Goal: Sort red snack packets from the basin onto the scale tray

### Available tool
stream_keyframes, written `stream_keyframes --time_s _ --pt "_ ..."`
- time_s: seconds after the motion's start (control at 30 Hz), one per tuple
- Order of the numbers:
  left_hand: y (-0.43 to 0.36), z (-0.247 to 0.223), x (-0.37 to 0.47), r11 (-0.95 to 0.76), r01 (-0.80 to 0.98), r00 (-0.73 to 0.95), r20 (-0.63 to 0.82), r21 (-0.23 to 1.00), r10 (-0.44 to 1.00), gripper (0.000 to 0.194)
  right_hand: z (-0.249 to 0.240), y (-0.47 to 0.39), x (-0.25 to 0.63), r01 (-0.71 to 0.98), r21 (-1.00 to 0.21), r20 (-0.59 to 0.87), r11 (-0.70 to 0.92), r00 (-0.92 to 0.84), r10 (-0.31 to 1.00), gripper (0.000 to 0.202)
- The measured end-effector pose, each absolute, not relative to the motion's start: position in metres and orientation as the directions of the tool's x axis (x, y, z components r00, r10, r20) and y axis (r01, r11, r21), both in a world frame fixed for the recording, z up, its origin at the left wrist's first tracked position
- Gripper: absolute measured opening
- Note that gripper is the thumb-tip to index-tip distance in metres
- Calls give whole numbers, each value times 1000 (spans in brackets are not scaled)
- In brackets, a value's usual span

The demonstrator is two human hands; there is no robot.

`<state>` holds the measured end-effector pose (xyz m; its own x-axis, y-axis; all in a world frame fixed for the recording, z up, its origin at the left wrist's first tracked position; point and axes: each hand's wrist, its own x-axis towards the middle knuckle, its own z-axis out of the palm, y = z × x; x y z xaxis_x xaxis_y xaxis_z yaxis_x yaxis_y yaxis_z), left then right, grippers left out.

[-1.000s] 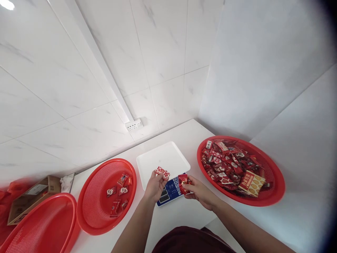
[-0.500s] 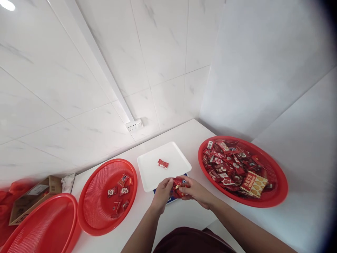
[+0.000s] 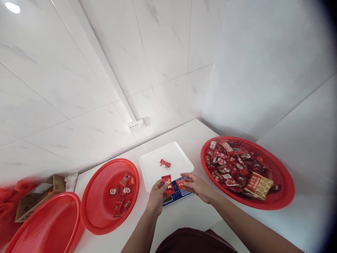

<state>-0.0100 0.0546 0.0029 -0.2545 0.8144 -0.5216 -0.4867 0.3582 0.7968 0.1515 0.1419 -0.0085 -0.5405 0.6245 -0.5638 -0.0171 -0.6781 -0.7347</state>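
Over the front edge of a kitchen scale, my left hand (image 3: 158, 195) pinches a red snack packet (image 3: 167, 184). Just to its right, my right hand (image 3: 198, 186) grips a smaller red-orange snack packet (image 3: 181, 184) between thumb and fingers. Beneath both hands shows the scale's blue panel (image 3: 177, 197), with buttons and a dark display. One red packet (image 3: 165, 163) lies on the scale's white tray (image 3: 150, 165). A red basket (image 3: 202, 158) at the right is heaped with red snack packets and a yellow-and-red pack (image 3: 259, 186).
Left of the scale stands a red basket (image 3: 91, 189) with several packets in it. Another red basket (image 3: 76, 211) overlaps its left side. Farther left are a cardboard box (image 3: 39, 196) and red plastic bags (image 3: 7, 207). A wall socket (image 3: 136, 125) sits behind the white table (image 3: 181, 135).
My hands were together around the red packets; now they are apart, each with its own packet. More of the scale's blue panel shows between them. The view has shifted slightly.
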Motion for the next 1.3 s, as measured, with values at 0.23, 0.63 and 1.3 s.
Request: stream_keyframes --time_s 0.23,0.63,1.3 --pt "49 -4 -12 410 -462 -264 -563 786 783 31 -21 162 131 28 -818 -514 -575 -486 707 39" --pt "51 -8 -8 431 -275 -173 -485 860 857 38 -15 148 132 231 -919 -389 -321 -672 630 27" --pt "141 -25 -66 338 53 -411 -288 940 865 25 -36 157 151 25 -848 -492 -530 -409 768 18"
